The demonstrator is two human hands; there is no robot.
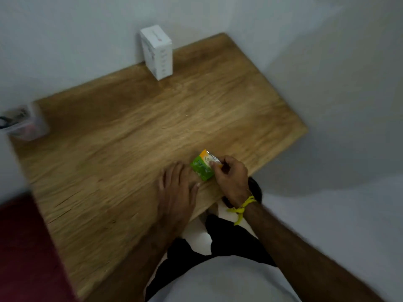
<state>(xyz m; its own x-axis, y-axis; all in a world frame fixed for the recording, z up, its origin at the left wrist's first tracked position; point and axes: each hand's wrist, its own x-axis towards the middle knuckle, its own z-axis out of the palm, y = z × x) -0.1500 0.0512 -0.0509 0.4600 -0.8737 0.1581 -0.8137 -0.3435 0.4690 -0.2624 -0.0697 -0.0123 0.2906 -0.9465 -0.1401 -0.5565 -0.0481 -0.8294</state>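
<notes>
Tabletop: a brown wooden tabletop [130, 131] with strong grain fills the corner of the room. Its far edges meet pale walls.
Red surface: a dark red surface [26, 247] runs along the tabletop's near left side. It is too blurred to say what it is.
Box: a tall white cardboard box [158, 53] stands upright at the far edge, against the wall and well apart from the hands.
Container: a clear plastic container [26, 125] sits at the far left corner with dark items inside that are too blurred to make out.
Left hand: the left hand [176, 192] lies palm down on the wood near the near edge. Its fingers [172, 171] are straight and released, and the thumb side is just beside the packet. I cannot tell whether it touches.
Right hand: the right hand [231, 179] is at the near right edge. Its fingers [214, 164] are curled and pinch the packet's right end.
Packet: a small green and orange packet [201, 168] sits tilted between the two hands over the near right part of the tabletop, with its orange end pointing away from the person.
Wrist thread: a yellow knotted thread [242, 207] is tied round the right wrist, its loose ends hanging.
</notes>
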